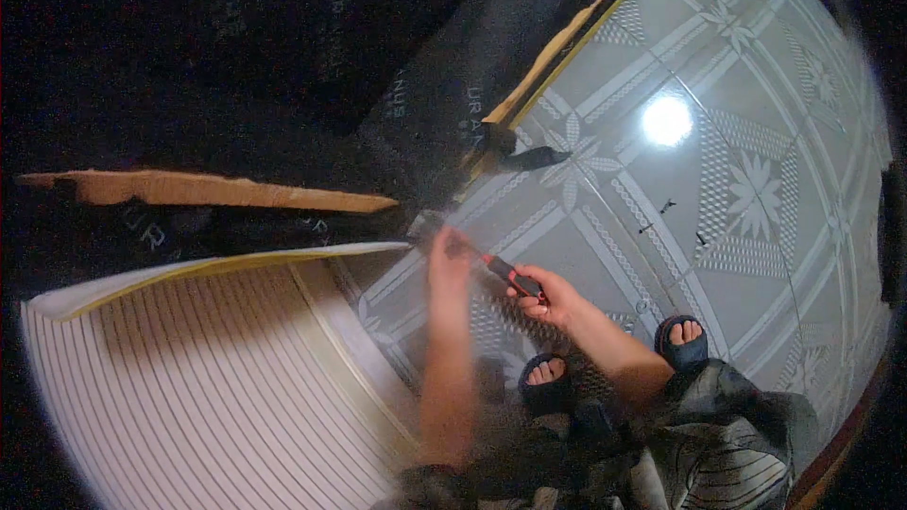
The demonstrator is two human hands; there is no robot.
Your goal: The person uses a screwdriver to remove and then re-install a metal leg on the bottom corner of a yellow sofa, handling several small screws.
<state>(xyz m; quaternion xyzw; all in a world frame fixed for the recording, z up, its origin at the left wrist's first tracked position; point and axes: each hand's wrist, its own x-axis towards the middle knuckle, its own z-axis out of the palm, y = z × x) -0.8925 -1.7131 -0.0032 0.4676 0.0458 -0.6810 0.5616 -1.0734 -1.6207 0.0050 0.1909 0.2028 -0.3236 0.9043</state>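
My right hand (554, 297) is closed around the black-and-red handle of a screwdriver (518, 281), which points up and left toward my left hand. My left hand (451, 253) is blurred, its fingers bent together near the tool's far end; what they hold is hidden. Both hands are by the corner of a large piece covered in black printed fabric (274, 123). The fabric is peeled along two edges, baring a brown wooden strip (227, 193) on the left and another strip (548, 57) toward the far right. A dark loose flap (537, 158) sticks out over the floor.
Below the black cover, a striped beige side panel (217, 368) with yellow piping fills the lower left. Grey patterned floor tiles (652, 198) spread to the right, with small black scraps (646, 229) on them. My sandalled feet (546, 382) stand close below my hands.
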